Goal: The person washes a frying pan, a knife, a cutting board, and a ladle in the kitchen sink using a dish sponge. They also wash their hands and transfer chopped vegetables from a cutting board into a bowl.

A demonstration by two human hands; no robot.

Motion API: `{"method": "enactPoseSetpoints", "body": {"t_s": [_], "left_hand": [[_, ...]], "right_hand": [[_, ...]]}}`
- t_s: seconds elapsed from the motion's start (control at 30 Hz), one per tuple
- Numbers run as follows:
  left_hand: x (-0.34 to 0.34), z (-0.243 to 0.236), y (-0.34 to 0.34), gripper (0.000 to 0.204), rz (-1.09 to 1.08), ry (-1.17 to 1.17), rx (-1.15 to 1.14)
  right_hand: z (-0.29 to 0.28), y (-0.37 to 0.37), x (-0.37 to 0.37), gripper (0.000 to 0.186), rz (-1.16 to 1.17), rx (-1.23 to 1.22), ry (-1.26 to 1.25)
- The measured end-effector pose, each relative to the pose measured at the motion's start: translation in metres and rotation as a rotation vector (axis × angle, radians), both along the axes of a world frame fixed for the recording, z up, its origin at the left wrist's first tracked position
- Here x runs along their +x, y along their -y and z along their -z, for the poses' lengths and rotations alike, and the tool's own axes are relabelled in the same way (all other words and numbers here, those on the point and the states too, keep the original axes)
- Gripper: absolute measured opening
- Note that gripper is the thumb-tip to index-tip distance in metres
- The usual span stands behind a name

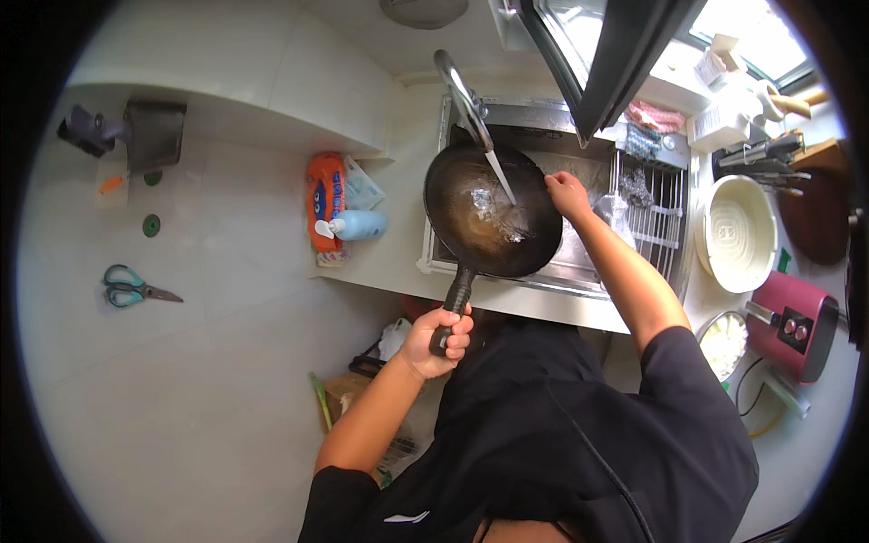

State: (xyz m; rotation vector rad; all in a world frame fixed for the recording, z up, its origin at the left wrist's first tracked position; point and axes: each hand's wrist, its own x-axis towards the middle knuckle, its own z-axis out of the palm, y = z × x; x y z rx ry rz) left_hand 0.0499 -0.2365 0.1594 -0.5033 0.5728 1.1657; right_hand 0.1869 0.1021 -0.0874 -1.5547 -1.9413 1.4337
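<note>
A dark wok is held over the sink, its long black handle pointing toward me. My left hand is wrapped round that handle. At the wok's right rim my right hand grips the edge with its fingers closed. Water runs from the curved metal faucet into the wok, and a shallow pool with bright reflections lies in its bottom. The wok hides much of the sink's left side.
Left of the sink stand a blue pump bottle and an orange wipes pack. A wire rack spans the sink's right side. Farther right are a cream basin, knives and a dark-pink toaster. An open window frame juts in above.
</note>
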Motion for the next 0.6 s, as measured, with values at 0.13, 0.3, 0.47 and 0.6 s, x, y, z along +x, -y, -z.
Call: {"method": "enactPoseSetpoints", "body": {"t_s": [0.13,0.3,0.47,0.6], "left_hand": [[-0.005,0.049,0.021,0.027,0.062,0.029,0.178],[-0.018,0.081,0.067,0.042,0.035,0.141,0.342],[-0.027,0.114,0.085,0.05,0.004,0.325,0.435],[-0.02,0.119,0.066,0.048,-0.049,0.423,0.449]], "right_hand": [[-0.02,-0.003,0.042,0.028,0.068,-0.209,-0.062],[-0.078,-0.002,0.065,0.025,0.314,-0.415,-0.242],[-0.11,-0.009,0.069,0.025,0.235,-0.229,-0.162],[-0.142,-0.014,0.047,0.027,0.196,-0.113,-0.134]]}}
